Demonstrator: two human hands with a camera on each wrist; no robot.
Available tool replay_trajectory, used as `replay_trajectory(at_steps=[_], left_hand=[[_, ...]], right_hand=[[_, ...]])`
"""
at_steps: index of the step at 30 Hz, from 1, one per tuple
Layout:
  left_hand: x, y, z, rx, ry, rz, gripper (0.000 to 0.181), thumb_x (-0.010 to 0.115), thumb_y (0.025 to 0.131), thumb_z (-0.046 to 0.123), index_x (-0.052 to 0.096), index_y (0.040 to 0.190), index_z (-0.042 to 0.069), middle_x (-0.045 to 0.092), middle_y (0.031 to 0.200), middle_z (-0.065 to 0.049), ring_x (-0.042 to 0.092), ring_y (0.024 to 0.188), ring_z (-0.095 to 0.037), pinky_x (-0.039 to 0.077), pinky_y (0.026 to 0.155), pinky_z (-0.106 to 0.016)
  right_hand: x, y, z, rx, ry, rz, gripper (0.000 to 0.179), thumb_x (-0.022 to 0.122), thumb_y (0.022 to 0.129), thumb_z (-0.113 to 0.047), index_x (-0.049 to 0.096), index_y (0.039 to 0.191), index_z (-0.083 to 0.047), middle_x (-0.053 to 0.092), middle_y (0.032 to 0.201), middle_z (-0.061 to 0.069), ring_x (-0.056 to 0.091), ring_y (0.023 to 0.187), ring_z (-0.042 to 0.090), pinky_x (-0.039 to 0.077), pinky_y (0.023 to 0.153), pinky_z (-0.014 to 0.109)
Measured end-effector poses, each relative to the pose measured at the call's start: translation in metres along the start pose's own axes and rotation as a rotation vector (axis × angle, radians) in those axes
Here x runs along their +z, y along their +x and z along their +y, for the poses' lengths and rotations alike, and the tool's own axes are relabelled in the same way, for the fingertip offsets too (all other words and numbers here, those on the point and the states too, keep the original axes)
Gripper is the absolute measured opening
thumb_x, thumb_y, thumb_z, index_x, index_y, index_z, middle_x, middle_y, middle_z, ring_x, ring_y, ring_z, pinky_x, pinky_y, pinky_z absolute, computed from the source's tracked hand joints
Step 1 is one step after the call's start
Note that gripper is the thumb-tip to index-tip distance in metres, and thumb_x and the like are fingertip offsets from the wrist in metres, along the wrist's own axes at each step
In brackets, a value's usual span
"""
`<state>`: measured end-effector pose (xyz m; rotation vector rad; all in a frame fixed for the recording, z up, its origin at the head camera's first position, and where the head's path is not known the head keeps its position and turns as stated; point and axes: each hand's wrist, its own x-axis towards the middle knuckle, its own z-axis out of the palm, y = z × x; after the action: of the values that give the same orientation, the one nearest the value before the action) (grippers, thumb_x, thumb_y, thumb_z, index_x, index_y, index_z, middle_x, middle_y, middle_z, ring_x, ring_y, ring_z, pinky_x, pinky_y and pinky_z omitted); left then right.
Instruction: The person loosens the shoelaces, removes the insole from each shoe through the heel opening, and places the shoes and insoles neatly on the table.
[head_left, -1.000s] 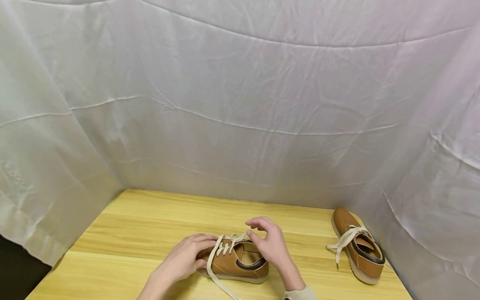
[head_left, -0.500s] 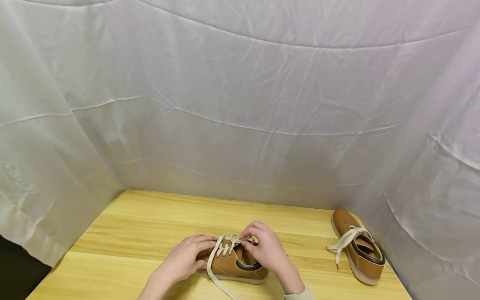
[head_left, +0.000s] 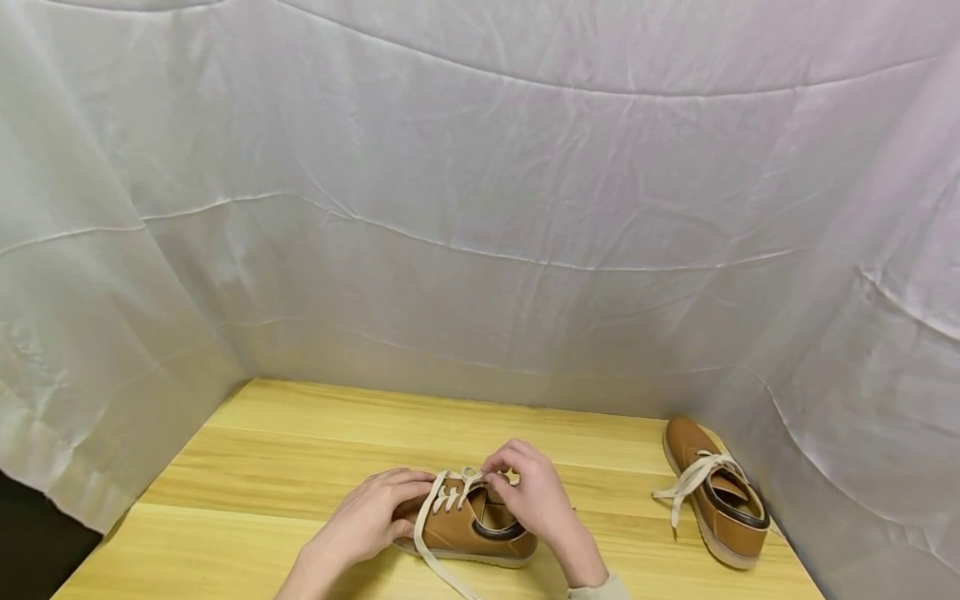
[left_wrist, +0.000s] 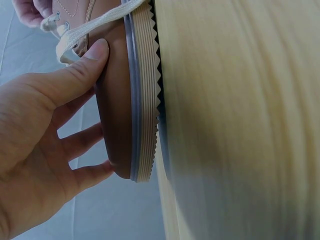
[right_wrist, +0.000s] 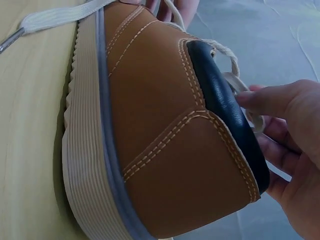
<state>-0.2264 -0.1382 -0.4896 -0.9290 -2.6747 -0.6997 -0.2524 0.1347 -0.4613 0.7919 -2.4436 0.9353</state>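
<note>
A brown leather shoe [head_left: 457, 529] stands upright on the table, toe to the left. My left hand [head_left: 371, 512] grips its toe; in the left wrist view the thumb [left_wrist: 95, 52] presses the near side and the other fingers reach round the far side. At the shoe's opening, my right hand [head_left: 536, 492] pinches the cream shoelace [right_wrist: 235, 80] between thumb and fingers. The lace's other end [head_left: 431, 558] drapes over the near side of the shoe, and its aglet [right_wrist: 11, 40] shows in the right wrist view. The palm partly hides the heel.
The matching brown shoe [head_left: 723, 517] stands at the right of the wooden table [head_left: 300, 433], its laces loosely hanging to the left. Grey-white cloth [head_left: 480, 208] hangs round the back and both sides.
My right hand has come down with its fingers closing on the lace, then shifted slightly at the shoe's opening. The left hand and the shoe have stayed in place.
</note>
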Motion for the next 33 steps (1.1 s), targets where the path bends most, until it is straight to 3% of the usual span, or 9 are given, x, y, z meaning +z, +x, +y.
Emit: replay_trajectory(at_steps=[6,11,17,23,28,33], left_hand=[[0.001,0.0,-0.001,0.014,0.02,0.006,0.053,0.086,0.083,0.016,0.072,0.134,0.019,0.064,0.142,0.002,0.061,0.13,-0.028,0.048,0.108,-0.056],[0.002,0.0,-0.001,0.013,0.03,0.006,0.052,0.084,0.084,0.015,0.071,0.134,0.018,0.065,0.142,0.001,0.061,0.13,-0.03,0.049,0.107,-0.057],[0.002,0.0,0.0,0.014,0.042,0.006,0.051,0.084,0.085,0.015,0.071,0.134,0.02,0.064,0.142,0.003,0.061,0.129,-0.027,0.05,0.106,-0.056],[0.002,0.0,0.0,0.015,0.047,0.007,0.051,0.084,0.086,0.015,0.071,0.134,0.02,0.064,0.142,0.003,0.061,0.129,-0.026,0.05,0.106,-0.055],[0.001,0.0,0.0,0.014,0.044,0.002,0.05,0.084,0.086,0.016,0.071,0.135,0.02,0.065,0.142,0.002,0.061,0.13,-0.027,0.05,0.107,-0.055],[0.001,0.0,0.0,0.018,0.038,0.007,0.051,0.084,0.085,0.014,0.071,0.135,0.018,0.065,0.141,0.001,0.061,0.13,-0.029,0.049,0.108,-0.055]], right_hand=[[-0.001,0.001,0.005,0.002,0.013,0.14,0.023,0.085,0.08,0.001,0.074,0.09,-0.016,0.069,0.088,-0.01,0.063,0.079,0.007,0.059,0.07,0.032],[0.0,0.002,0.012,0.132,0.045,0.196,0.018,0.083,0.084,-0.001,0.075,0.09,-0.016,0.069,0.084,-0.01,0.062,0.075,0.007,0.057,0.066,0.029],[-0.003,0.0,0.018,0.315,0.124,0.14,0.006,0.078,0.09,-0.004,0.075,0.09,-0.009,0.067,0.08,-0.005,0.061,0.073,0.009,0.053,0.063,0.023],[-0.003,-0.003,0.023,0.428,0.096,0.033,0.006,0.078,0.09,-0.007,0.073,0.088,-0.011,0.065,0.076,-0.005,0.057,0.068,0.01,0.047,0.059,0.023],[-0.001,-0.003,0.024,0.42,0.083,0.032,0.007,0.078,0.091,-0.008,0.074,0.089,-0.013,0.067,0.083,-0.004,0.06,0.074,0.011,0.05,0.063,0.024],[-0.001,-0.001,0.02,0.299,0.095,0.087,0.013,0.078,0.089,-0.005,0.076,0.1,-0.013,0.07,0.101,-0.002,0.067,0.09,0.02,0.058,0.076,0.034]])
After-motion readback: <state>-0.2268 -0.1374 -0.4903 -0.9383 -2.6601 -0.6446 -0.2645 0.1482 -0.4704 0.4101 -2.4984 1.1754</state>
